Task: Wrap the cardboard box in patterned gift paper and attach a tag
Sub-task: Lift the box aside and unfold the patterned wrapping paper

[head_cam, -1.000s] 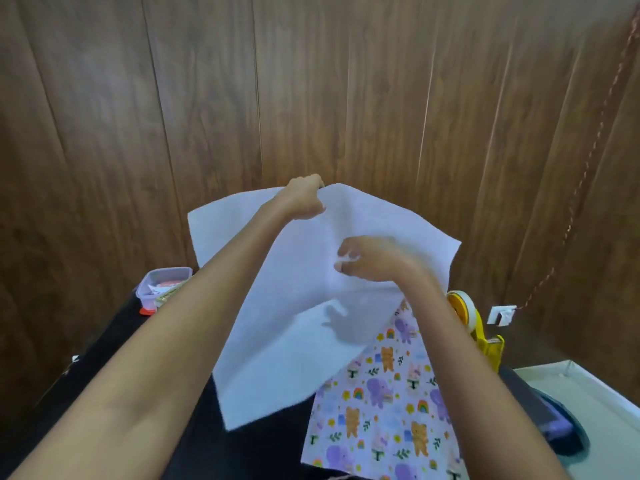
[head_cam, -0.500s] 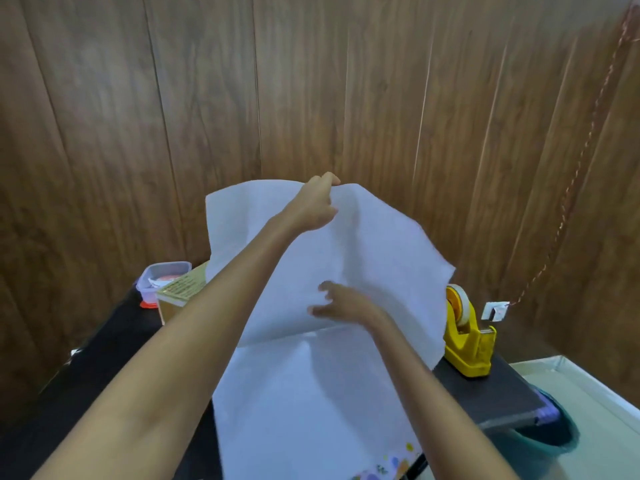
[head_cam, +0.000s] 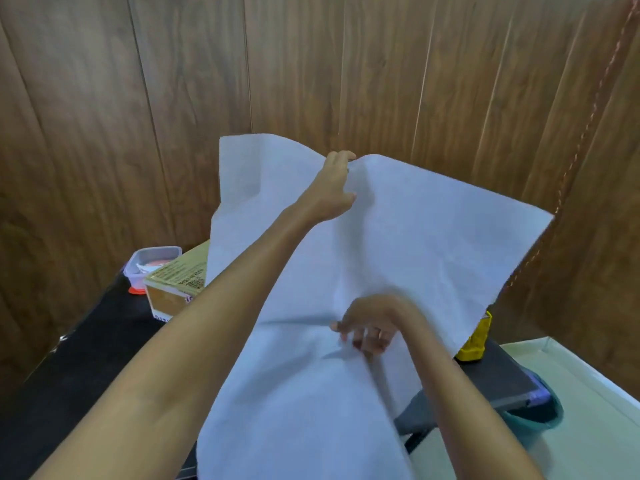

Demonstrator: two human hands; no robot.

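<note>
A large sheet of gift paper (head_cam: pixel 433 244) stands unfolded over the black table, its plain white back toward me; the patterned side is hidden. My left hand (head_cam: pixel 330 188) pinches the sheet's raised far edge. Lower down, my right hand (head_cam: pixel 369 327) lies on the paper with fingers spread and relaxed, pressing near a crease. The cardboard box (head_cam: pixel 175 289) sits at the left, partly covered by the sheet and my left forearm.
A clear plastic tub (head_cam: pixel 152 263) stands behind the box at the table's left. A yellow tape dispenser (head_cam: pixel 476 341) peeks out under the paper's right side. The black table (head_cam: pixel 86 358) ends at right above a teal bin (head_cam: pixel 540 410). Wood panelling stands behind.
The sheet has been opened out wider and lifted, so the patterned side is no longer visible. My left hand rose with the far edge; my right hand slid down onto the paper.
</note>
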